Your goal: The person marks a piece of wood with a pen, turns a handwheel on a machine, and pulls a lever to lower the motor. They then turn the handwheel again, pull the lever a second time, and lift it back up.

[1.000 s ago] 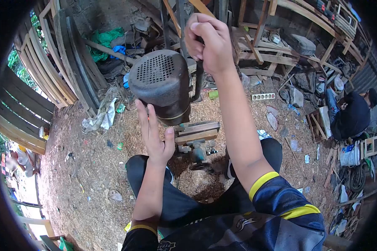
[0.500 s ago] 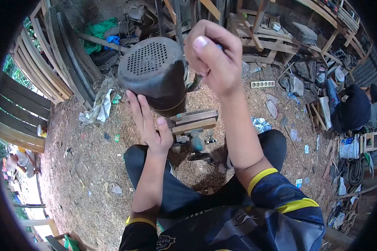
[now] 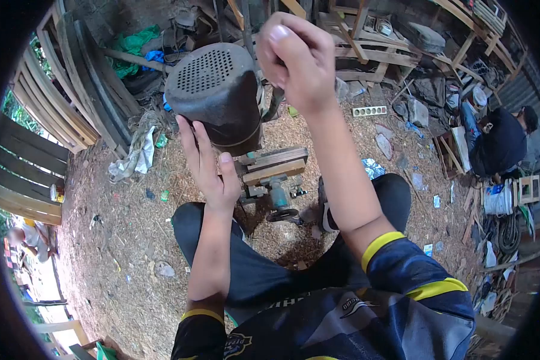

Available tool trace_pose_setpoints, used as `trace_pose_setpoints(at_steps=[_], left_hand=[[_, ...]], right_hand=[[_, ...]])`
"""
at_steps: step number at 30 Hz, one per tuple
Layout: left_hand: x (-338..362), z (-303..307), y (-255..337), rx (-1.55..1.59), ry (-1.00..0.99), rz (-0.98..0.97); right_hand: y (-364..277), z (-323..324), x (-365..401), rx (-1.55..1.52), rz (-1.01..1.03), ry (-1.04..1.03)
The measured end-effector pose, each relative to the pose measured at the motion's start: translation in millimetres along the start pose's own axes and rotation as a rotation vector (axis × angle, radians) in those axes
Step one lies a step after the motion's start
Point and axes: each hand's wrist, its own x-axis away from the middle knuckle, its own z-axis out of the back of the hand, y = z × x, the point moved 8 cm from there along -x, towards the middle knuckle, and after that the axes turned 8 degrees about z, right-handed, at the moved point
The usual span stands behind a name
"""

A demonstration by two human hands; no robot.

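Observation:
A dark, rounded metal housing (image 3: 222, 105) with a perforated end, like a large motor's casing, stands in front of me, its perforated face up. My left hand (image 3: 210, 171) is open, its fingers stretched out against the housing's lower left side. Just right of the housing, my right hand (image 3: 300, 66) is raised with its fingers curled closed; whatever they hold, if anything, is hidden. Between my knees sits a teal metal vise (image 3: 278, 195) with a dark handwheel (image 3: 283, 215). Wooden boards (image 3: 274, 165) lie at its far side, below the housing.
Wood shavings and scraps cover the ground (image 3: 126, 240). Curved timbers (image 3: 102, 84) lean at the left. A power strip (image 3: 369, 111) lies at right, near a seated person (image 3: 503, 141). Wooden frames (image 3: 378, 57) and clutter line the back; another person (image 3: 35, 240) is at far left.
The view has shifted slightly, with the housing and both hands a little higher and further left. My left hand stays against the housing; my right hand remains closed beside it.

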Motion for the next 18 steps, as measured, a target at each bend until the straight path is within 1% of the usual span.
trace_pose_setpoints(at_steps=[2, 5, 6, 9, 10, 14, 17, 18], left_hand=[[-4.1, 0.6, -2.5, 0.013, -0.016, -0.014], [-3.1, 3.5, -1.7, 0.016, -0.036, -0.017], [-1.7, 5.8, -0.3, 0.011, -0.039, -0.015], [0.6, 6.4, -2.7, -0.022, -0.058, 0.001], [0.2, 6.6, -3.1, -0.02, -0.054, 0.0], [-2.8, 9.7, -2.2, 0.023, -0.085, -0.018], [-1.4, 12.1, -0.1, 0.033, -0.092, -0.019], [-1.3, 13.4, 1.2, 0.028, -0.09, -0.022]], right_hand=[[8.7, 3.2, -8.5, 0.024, -0.036, 0.001], [13.1, 5.4, -20.0, 0.08, -0.017, 0.057], [7.5, 4.1, -19.3, 0.147, 0.065, 0.054], [-9.8, -6.8, 6.5, 0.171, 0.1, 0.009], [-6.2, -5.7, 6.0, 0.068, 0.065, 0.022], [2.8, -3.3, -2.4, 0.107, -0.018, 0.031], [1.8, -2.3, -3.9, 0.153, -0.025, 0.073], [-1.9, -3.8, -0.5, 0.153, 0.001, 0.07]])
